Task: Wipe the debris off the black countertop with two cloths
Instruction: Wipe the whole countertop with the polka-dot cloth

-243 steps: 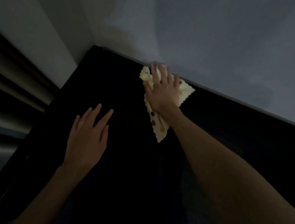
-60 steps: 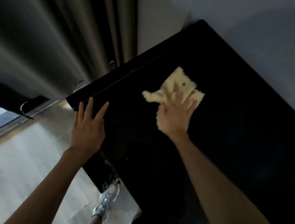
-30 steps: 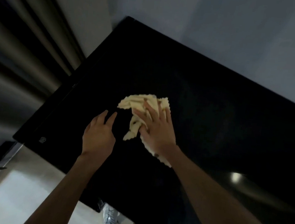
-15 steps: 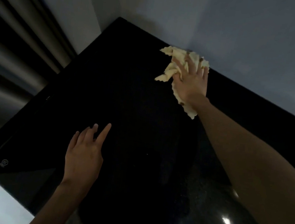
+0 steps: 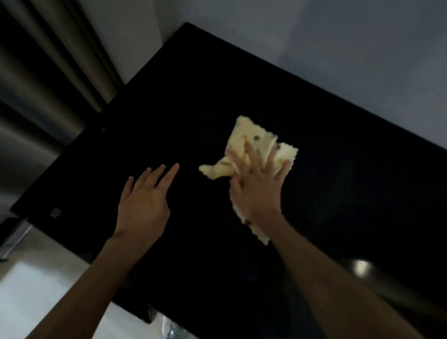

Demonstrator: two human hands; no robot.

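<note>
Black, glossy table (image 5: 340, 188) carries one pale yellow spotted cloth with a scalloped edge (image 5: 253, 138), near its middle. Your right hand (image 5: 256, 192) presses flat on that cloth, fingers (image 5: 249, 158) straight and spread. Your left hand (image 5: 143, 204) lies over the table beside it, fingers extended, holding nothing, apart from the cloth.

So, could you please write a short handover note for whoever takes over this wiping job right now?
Right hand: open, pressing the cloth flat on the countertop, mid-surface.
Left hand: open, flat over the countertop nearer its left edge, holding nothing.
Only one cloth is in view.
Done: cannot tell; the surface is too dark to show debris.
Left: fetch the second cloth and probably wipe the rest with both.
</note>
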